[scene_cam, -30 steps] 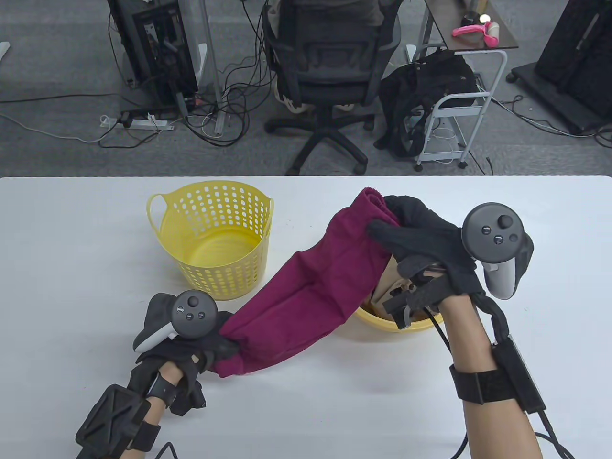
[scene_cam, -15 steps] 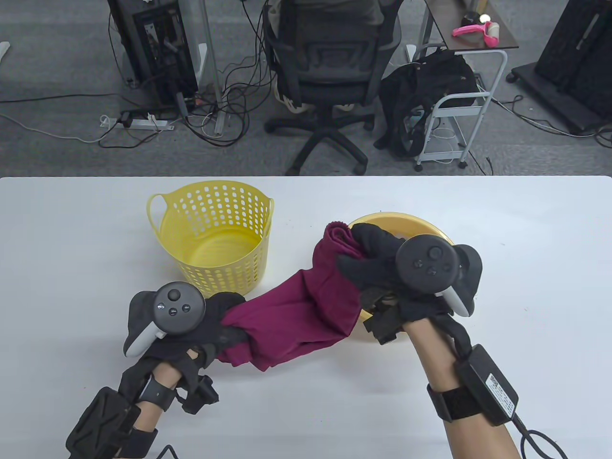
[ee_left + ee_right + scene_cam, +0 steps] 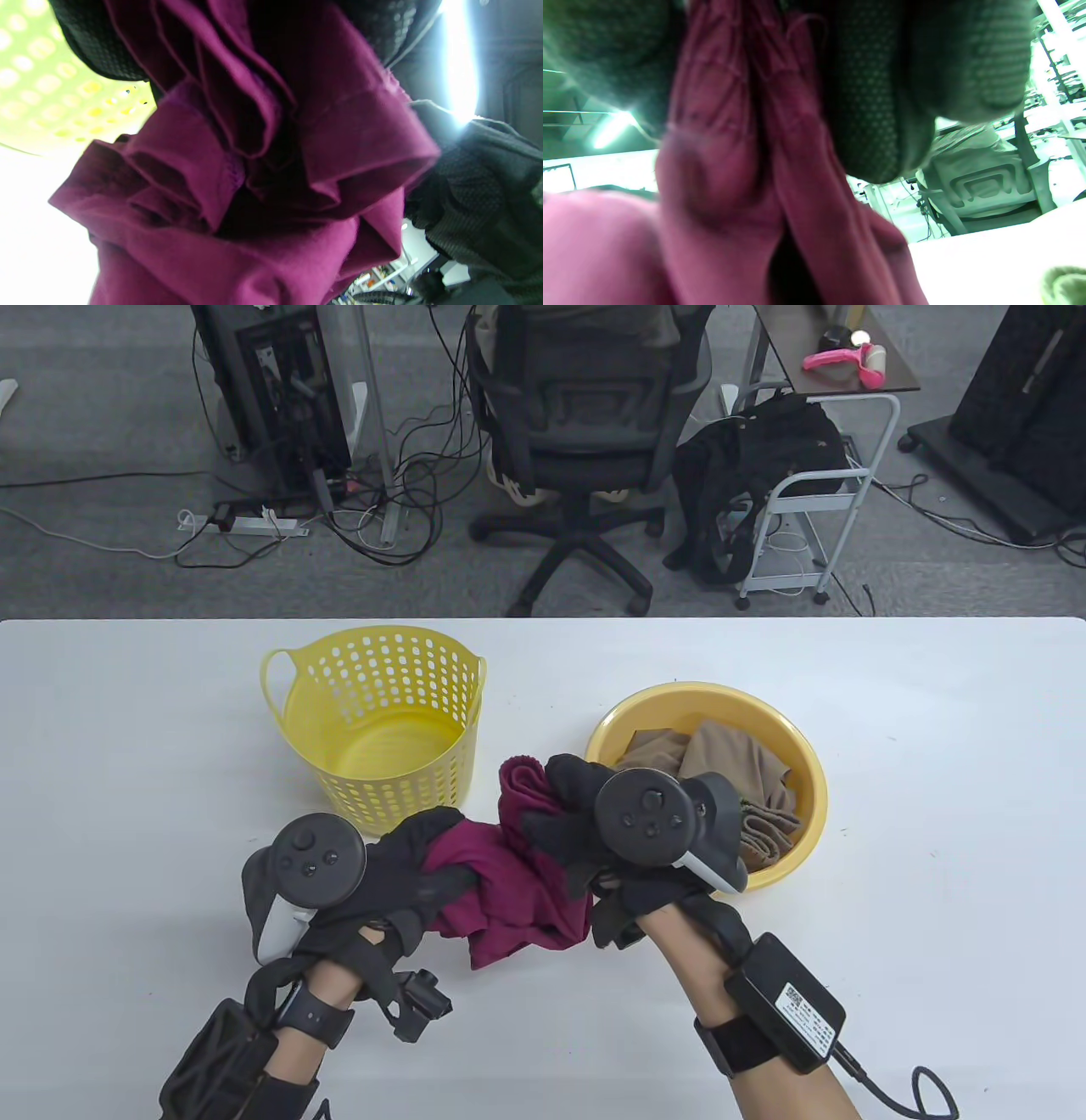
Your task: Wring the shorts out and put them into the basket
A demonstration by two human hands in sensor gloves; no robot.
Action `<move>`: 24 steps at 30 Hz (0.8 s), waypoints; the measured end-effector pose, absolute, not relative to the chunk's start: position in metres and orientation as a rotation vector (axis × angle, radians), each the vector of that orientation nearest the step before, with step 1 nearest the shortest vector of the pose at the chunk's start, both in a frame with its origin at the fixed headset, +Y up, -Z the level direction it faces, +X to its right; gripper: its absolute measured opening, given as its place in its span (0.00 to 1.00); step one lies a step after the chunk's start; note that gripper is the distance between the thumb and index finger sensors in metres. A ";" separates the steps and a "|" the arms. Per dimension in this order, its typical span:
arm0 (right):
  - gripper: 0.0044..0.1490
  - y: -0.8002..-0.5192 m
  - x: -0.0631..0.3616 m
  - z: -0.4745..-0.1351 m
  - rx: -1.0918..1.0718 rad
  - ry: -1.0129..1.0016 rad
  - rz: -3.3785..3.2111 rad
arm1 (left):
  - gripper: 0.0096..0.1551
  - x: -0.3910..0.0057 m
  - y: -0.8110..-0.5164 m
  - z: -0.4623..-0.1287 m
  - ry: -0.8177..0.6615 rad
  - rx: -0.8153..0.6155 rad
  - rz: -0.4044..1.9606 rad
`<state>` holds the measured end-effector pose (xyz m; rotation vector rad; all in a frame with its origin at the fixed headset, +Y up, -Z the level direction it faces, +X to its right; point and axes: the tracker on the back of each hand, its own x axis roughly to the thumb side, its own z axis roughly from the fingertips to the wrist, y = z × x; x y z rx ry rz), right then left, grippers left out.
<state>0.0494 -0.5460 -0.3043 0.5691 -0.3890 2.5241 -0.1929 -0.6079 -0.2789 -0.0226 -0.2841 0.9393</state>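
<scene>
Both hands are on the maroon shorts [image 3: 509, 882] now, bunched into a fat wad just above the tabletop [image 3: 933, 814], between the perforated yellow basket [image 3: 382, 729] on the far left and the yellow basin [image 3: 797, 780] on the right. The left hand [image 3: 399, 874] grips the near-left end with fingers curled round the cloth; the right hand [image 3: 577, 823] is clenched round the other end, a tuft of waistband poking out past its fingers. From the left wrist view, the fabric [image 3: 254, 169] sits in deep loose folds, so this looks like the wringing step.

To do it well: each grip should close on the full thickness of the bundle, not just the outer fold, then the wrists should roll in opposite directions, squeezing as they turn. Slack pleats like these will soak up the twist, so it would help to draw the ends apart a touch first. Wringing over the basin, where tan cloth [image 3: 730, 763] lies, would keep drips off the tabletop. The basket stands empty, just beyond the left hand, ready.
</scene>
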 end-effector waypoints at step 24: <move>0.38 -0.569 0.027 -0.304 0.526 -0.133 2.191 | 0.78 -0.169 -0.617 -0.268 -0.493 0.049 0.997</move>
